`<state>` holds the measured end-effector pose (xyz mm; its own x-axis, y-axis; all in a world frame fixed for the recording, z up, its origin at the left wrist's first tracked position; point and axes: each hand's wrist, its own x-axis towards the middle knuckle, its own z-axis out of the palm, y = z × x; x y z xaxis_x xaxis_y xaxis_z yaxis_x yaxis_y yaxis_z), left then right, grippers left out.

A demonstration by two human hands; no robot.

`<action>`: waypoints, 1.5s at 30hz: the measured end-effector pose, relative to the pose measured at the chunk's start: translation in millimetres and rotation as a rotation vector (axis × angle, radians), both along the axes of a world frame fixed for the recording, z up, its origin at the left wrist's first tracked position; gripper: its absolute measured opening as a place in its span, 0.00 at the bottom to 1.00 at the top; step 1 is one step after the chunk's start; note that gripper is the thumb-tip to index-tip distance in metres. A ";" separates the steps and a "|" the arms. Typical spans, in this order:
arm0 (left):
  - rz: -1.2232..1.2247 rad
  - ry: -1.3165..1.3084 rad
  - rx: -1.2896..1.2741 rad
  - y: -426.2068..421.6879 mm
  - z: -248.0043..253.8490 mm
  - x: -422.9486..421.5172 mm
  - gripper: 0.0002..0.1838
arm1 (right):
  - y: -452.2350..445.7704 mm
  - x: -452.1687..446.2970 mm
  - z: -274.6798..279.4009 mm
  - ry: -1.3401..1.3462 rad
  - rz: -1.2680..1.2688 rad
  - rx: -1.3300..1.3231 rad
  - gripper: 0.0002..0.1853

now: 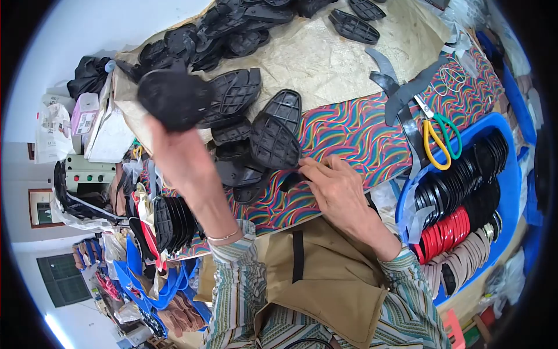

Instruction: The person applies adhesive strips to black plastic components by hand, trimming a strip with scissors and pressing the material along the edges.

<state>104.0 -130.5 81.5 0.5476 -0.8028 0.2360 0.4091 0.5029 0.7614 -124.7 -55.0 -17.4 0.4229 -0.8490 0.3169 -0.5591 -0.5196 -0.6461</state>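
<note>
My left hand [189,157], smeared by motion, is raised at the left, closed on a blurred black shoe sole [174,99]. At the centre, my right hand [337,189] has its thumb and fingers pinched together at the lower edge of a black shoe sole [276,142]. That sole has a gridded underside and overlaps another sole [286,104]. A small dark piece [293,181] lies just beside the right fingertips; what exactly they grip is unclear. More black soles [235,93] lie between my hands on the patterned table cover [343,134].
A heap of black soles [232,26] covers the far table side. Scissors [436,136] with yellow and green handles lie at the right beside dark strips [412,87]. A blue basin [504,125] holds black, red and beige straps. Soles [174,224] stand stacked at the left.
</note>
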 end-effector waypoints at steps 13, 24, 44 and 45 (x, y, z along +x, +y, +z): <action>-0.461 -0.457 -0.290 57.3 -47.4 -87.0 0.14 | -8.8 -42.9 -7.6 -1.190 -0.121 0.846 0.15; -0.676 -1.303 -0.208 101.1 -82.6 -74.6 0.07 | -7.5 -71.9 -19.2 -0.996 -0.169 0.733 0.16; -0.115 -1.140 0.355 135.2 -96.7 -65.8 0.24 | -37.5 -100.8 -18.6 -1.013 -0.580 0.447 0.12; -0.049 -1.216 0.388 132.5 -94.4 -70.3 0.26 | -38.1 -100.8 -21.7 -1.009 -0.574 0.452 0.12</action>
